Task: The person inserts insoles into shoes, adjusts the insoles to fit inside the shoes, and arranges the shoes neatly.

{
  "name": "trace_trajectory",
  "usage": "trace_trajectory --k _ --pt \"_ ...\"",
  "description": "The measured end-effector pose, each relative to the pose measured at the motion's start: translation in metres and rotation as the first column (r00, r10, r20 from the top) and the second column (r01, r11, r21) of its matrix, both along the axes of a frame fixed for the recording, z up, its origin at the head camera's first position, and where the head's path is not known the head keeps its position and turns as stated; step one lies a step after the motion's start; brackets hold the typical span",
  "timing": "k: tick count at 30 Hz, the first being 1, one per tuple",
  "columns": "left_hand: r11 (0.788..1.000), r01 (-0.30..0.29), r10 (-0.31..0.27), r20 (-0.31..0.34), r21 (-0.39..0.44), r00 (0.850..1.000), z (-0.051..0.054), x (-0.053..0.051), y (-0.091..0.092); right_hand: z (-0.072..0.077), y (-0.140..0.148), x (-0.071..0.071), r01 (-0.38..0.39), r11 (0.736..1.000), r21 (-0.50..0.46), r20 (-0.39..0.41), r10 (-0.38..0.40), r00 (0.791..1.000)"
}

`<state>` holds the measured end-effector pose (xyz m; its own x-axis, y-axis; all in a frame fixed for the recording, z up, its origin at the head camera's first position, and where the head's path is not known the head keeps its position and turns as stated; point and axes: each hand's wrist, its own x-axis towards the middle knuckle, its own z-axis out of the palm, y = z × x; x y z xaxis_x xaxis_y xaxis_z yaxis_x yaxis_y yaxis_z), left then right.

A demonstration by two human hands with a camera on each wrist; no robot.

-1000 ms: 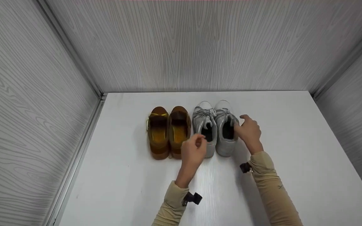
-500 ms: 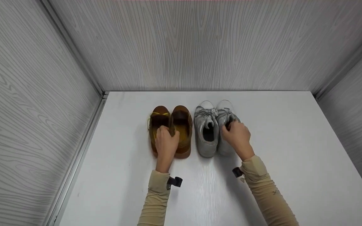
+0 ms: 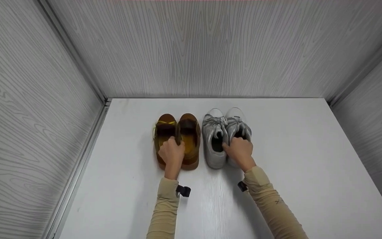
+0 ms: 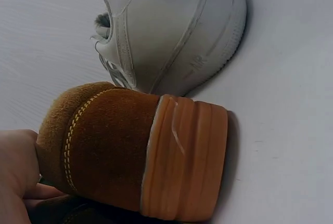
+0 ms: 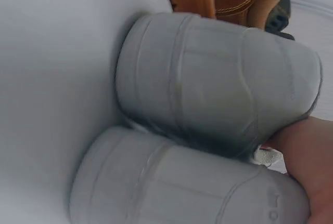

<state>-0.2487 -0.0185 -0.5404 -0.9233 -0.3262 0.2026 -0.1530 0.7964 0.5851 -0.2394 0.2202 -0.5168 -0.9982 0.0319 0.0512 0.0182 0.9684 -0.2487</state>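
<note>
Two brown suede loafers (image 3: pixel 191 154) with yellow stitching and tan soles stand side by side on the white surface, toes pointing away. In the head view my left hand (image 3: pixel 172 153) pinches their adjoining inner sides, covering part of the left loafer. To the right stands a pair of grey-white lace-up sneakers (image 3: pixel 215 159). My right hand (image 3: pixel 240 151) holds their adjoining sides, with its thumb toward the left sneaker's opening. The right wrist view shows the sneaker heels (image 5: pixel 208 73) close together, with my fingers between their collars. Both pairs rest on the surface.
The white surface (image 3: pixel 297 149) bears both pairs, which stand with a narrow gap between them. A wood-grain panel (image 3: pixel 191 49) rises behind, and similar panels (image 3: pixel 18 116) flank it. Beige sleeves (image 3: pixel 164 209) with small black wrist cameras (image 3: pixel 183 191) cover my forearms.
My left hand has moved left from the left sneaker and taken hold of the loafers. My right hand has come inward from the right sneaker's outer side and gripped the sneakers between their openings.
</note>
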Motion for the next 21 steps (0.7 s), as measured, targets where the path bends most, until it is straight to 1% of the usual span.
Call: trace_trajectory --k 4,8,11,15,17,21 --pt "0.999 -0.002 0.002 -0.012 -0.033 1.0 -0.003 0.001 -0.003 -0.001 -0.001 -0.001 -0.047 0.999 -0.006 0.005 0.047 0.999" --pt "0.998 -0.003 0.003 -0.011 -0.056 1.0 -0.005 0.003 -0.007 -0.002 -0.003 -0.001 -0.073 0.997 -0.018 0.074 0.075 0.994" --pt "0.998 0.001 -0.002 -0.007 -0.059 1.0 -0.006 0.004 -0.01 -0.002 -0.005 -0.002 -0.074 0.997 -0.037 0.115 0.078 0.99" --pt "0.998 0.001 -0.001 -0.008 -0.063 1.0 -0.006 0.006 -0.013 -0.001 -0.008 -0.001 -0.095 0.994 -0.061 0.118 0.102 0.988" --pt "0.998 0.001 -0.003 -0.019 -0.069 1.0 -0.006 0.007 -0.015 0.0 -0.009 0.0 -0.113 0.991 -0.066 0.107 0.12 0.987" --pt "0.997 0.017 -0.02 -0.042 -0.072 0.999 -0.005 0.008 -0.016 0.003 -0.011 0.001 -0.12 0.991 -0.06 0.101 0.126 0.987"
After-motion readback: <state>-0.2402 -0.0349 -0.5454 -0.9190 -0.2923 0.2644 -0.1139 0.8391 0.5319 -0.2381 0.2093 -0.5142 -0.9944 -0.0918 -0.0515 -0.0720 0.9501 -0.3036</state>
